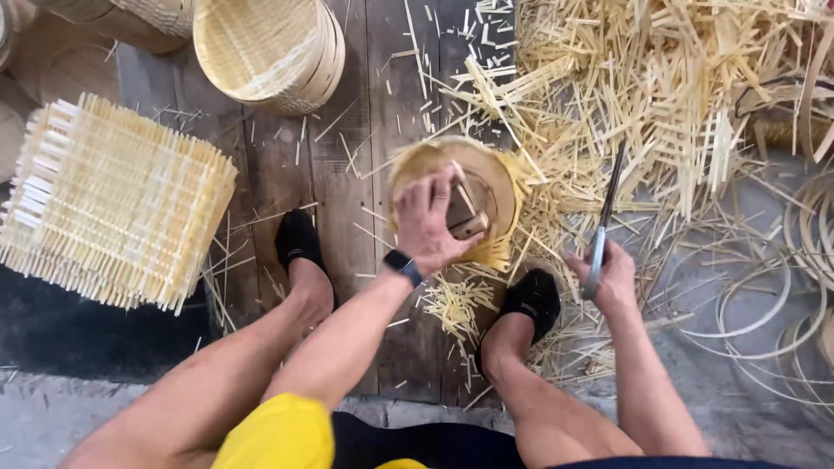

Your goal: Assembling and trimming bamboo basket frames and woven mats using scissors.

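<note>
My left hand (427,221) presses down on a small wooden block (465,215) set inside a round woven bamboo basket (495,174) that rests on the wooden floor between my feet. A dark watch sits on that wrist. My right hand (608,278) is closed around the handles of long dark scissors (605,213), whose blades point away from me over the bamboo scraps, to the right of the basket.
A stack of square woven bamboo mats (109,200) lies at the left. Stacked round baskets (274,48) stand at the top. A heap of cut bamboo strips (660,78) fills the upper right, and thin bamboo hoops (756,304) lie at the right.
</note>
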